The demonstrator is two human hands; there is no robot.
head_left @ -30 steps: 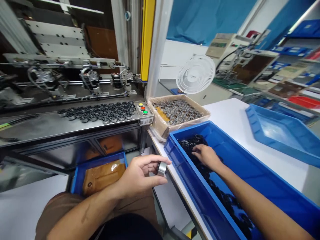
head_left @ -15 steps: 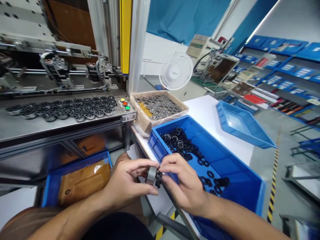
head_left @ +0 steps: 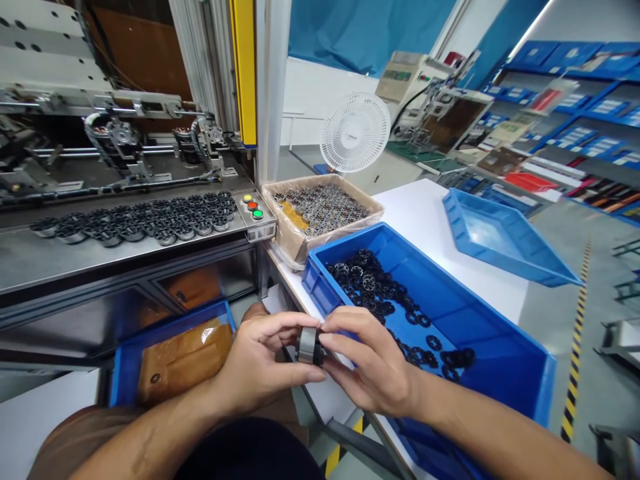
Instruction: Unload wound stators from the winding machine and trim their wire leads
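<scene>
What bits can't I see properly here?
All in the head view:
- Inside of the silver ring in the left hand: hidden by its outer wall.
- Black part: partly covered by the right hand.
- Machine: cut off by the left edge.
- Writing on blue shelf bins: too small.

Silver ring (head_left: 307, 345) and black part (head_left: 319, 351) between both hands (head_left: 253, 360) (head_left: 373, 363) near blue bin (head_left: 467, 313)
</scene>
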